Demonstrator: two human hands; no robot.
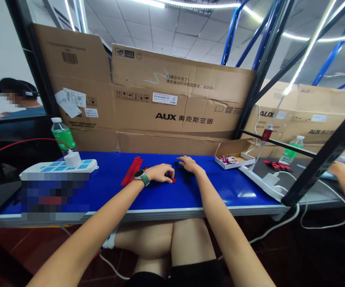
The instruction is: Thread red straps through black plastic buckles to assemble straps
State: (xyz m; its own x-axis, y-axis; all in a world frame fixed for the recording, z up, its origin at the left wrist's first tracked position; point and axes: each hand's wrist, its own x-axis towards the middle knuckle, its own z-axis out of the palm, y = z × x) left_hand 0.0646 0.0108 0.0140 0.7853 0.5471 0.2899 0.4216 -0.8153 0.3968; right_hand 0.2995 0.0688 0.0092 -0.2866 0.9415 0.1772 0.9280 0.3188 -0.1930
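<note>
My left hand [160, 173], with a watch [140, 174] on the wrist, is low over the blue tabletop [166, 199]. Its thumb and fingers curl together at a small flat red piece [173, 181], most of which they hide. To the right, my right hand [188, 164] reaches over the table with its fingers stretched out to the left and nothing visible in them. Dark patches lie under that palm; whether they are shadow or a black item I cannot tell. Left of my left hand lie red strips [132, 171], flat and side by side.
A white power strip [58, 169] with a plugged-in charger is at the left, before a green-labelled bottle [63, 133]. At the right sit an open carton [235, 159] with small wrapped items and another power strip [262, 183]. Cardboard [184, 107] walls the back. People sit on both sides.
</note>
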